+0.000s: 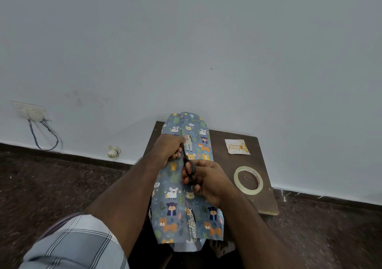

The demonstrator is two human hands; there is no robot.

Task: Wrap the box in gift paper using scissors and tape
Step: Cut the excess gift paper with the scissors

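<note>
At centre frame the box is already rolled in animal-print gift paper (187,177), seam on top. The right hand (208,181) grips black scissors (189,165); the left hand (169,148) curls round something at the seam. The tape roll (248,180) lies right on the worktop (264,165); the open ends are left to fold and tape.

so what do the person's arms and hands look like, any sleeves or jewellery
Both arms are bare from hands to upper arms: no sleeves, gloves, watch or bands show. No rings show on the fingers of the left hand or right hand. The only clothing in view is a blue-grey checked cloth with white and dark lines, at lower left.
</note>
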